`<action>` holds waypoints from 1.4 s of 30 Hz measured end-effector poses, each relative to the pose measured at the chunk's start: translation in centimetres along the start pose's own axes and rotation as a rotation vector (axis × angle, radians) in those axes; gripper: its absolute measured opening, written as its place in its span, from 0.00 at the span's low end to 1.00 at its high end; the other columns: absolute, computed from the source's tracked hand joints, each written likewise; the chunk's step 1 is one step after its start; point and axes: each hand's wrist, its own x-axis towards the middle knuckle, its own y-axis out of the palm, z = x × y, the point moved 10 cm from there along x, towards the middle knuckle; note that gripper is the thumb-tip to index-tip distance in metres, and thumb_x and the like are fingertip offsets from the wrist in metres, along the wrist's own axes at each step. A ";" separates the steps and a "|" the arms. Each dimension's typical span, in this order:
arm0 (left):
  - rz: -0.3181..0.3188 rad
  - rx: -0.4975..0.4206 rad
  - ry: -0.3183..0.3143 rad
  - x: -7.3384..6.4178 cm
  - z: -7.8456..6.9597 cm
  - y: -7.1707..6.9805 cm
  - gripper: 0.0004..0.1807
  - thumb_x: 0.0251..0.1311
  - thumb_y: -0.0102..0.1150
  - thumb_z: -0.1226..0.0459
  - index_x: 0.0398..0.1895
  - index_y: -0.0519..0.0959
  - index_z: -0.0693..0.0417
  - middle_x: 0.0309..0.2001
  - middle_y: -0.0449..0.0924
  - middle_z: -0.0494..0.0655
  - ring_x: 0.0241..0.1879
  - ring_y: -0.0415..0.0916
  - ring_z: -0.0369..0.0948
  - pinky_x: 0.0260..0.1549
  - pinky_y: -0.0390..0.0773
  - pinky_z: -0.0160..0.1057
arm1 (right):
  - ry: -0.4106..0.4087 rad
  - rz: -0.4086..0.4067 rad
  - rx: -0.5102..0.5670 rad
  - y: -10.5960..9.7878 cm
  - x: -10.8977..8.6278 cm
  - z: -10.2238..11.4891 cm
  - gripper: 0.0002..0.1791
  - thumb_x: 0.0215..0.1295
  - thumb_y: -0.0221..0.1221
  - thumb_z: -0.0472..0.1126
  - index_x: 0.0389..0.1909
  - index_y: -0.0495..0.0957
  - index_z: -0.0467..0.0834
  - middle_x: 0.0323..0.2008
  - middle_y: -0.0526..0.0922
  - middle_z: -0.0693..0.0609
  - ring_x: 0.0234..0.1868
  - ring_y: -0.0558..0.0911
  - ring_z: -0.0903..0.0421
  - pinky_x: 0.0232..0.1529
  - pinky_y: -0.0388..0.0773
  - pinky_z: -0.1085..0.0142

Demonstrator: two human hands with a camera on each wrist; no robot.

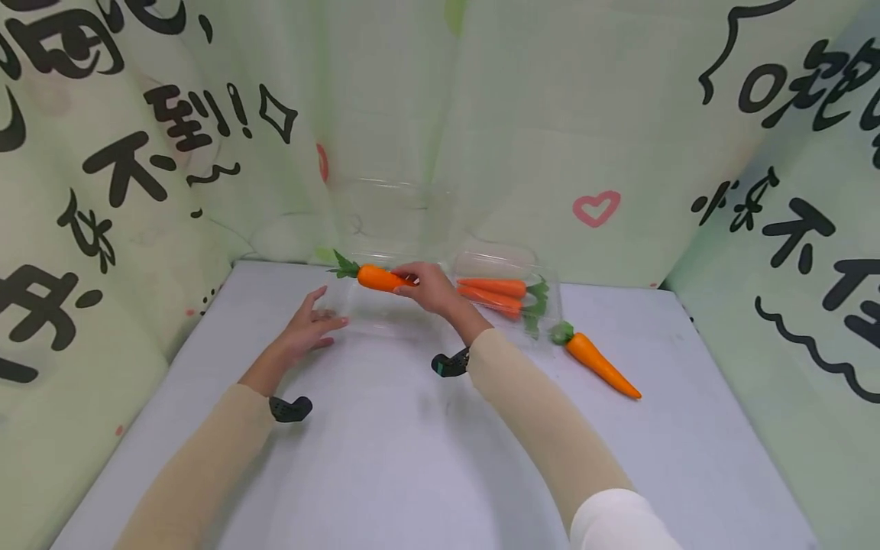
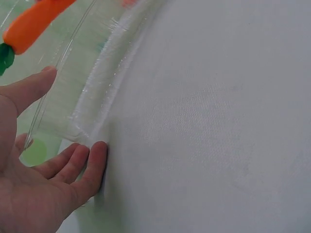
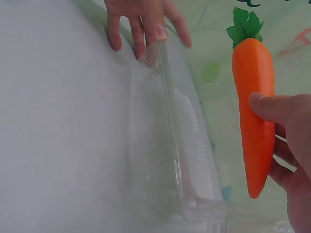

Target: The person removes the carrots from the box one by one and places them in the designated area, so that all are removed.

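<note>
My right hand (image 1: 433, 292) pinches an orange carrot (image 1: 376, 278) between thumb and fingers. The green leafy end points left, and the carrot is over a clear plastic container (image 3: 150, 116) with its lid raised at the back. At the container's left end is my left hand (image 1: 302, 334), its fingers spread and fairly straight. In the right wrist view, the left thumb (image 3: 161, 33) lies at the corner of the rim, with the other fingers along the outer end wall. The held carrot (image 3: 254, 116) hangs clear of the rim there.
A second clear plastic container (image 1: 554, 302) to the right holds several carrots (image 1: 498, 287) with green tops. One loose carrot (image 1: 601, 367) lies on the white table (image 1: 385, 458) right of it. A printed curtain (image 1: 522, 137) encloses the table's back and sides.
</note>
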 end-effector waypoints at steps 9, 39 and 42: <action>0.019 0.002 0.021 -0.3 -0.3 0.1 0.53 0.62 0.62 0.55 0.77 0.33 0.33 0.75 0.48 0.60 0.71 0.58 0.55 0.67 0.66 0.54 | 0.041 -0.066 0.039 -3.5 -2.4 -0.2 0.21 0.66 0.61 0.42 0.60 0.77 0.46 0.51 0.81 0.49 0.50 0.76 0.52 0.52 0.80 0.62; 0.036 -0.022 0.052 -0.6 -0.4 0.3 0.54 0.62 0.62 0.56 0.77 0.31 0.36 0.74 0.49 0.63 0.69 0.61 0.55 0.68 0.65 0.54 | 0.004 -0.139 -0.066 -9.6 -9.1 -0.5 0.24 0.63 0.63 0.42 0.60 0.76 0.43 0.52 0.81 0.47 0.49 0.77 0.50 0.54 0.80 0.58; 0.038 -0.022 0.047 -0.6 -0.3 0.4 0.54 0.62 0.62 0.56 0.77 0.31 0.35 0.75 0.48 0.63 0.69 0.61 0.55 0.68 0.65 0.54 | 0.006 -0.141 -0.090 -10.0 -9.4 -0.7 0.24 0.63 0.63 0.43 0.60 0.77 0.43 0.52 0.81 0.47 0.50 0.77 0.50 0.55 0.80 0.57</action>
